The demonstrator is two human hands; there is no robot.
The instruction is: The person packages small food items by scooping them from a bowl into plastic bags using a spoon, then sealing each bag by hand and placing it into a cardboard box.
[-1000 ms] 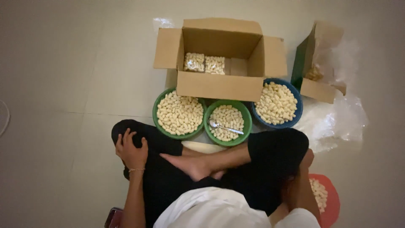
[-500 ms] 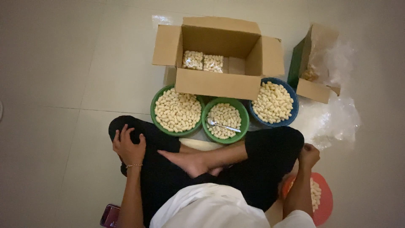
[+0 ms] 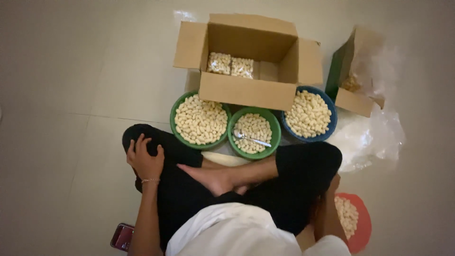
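- Fingers [image 3: 140,144] of the left hand [image 3: 144,161] are spread loose and lie flat on the person's own knee, which is covered in black cloth; they grasp nothing; a thin bracelet [image 3: 150,180] sits on that wrist.
- Down at the right side, the right hand [image 3: 332,192] is low beside the thigh, at the near edge of the red bowl [image 3: 361,223]; it is dark and mostly hidden there, so I cannot tell if its fingers are closed or released.
- That red bowl stands on the floor to the person's right, just behind the knee; it holds pale, small puffed snack pieces.
- Before the crossed legs three bowls stand in a row, touching each other: a large green bowl [image 3: 176,124] on the left, a smaller green bowl [image 3: 274,137] in the middle with a metal spoon [image 3: 250,138] lying on the snacks, a blue bowl [image 3: 333,118] on the right; all are full of the same pale pieces.
- Behind the bowls an open cardboard box [image 3: 246,91] stands; two clear packets of snacks [image 3: 231,65] lie at its bottom, side by side.
- To the far right a smaller green-sided carton [image 3: 353,100] lies tilted on crumpled clear plastic [image 3: 374,137].
- Near the left elbow a dark red phone [image 3: 122,236] lies on the tiled floor.
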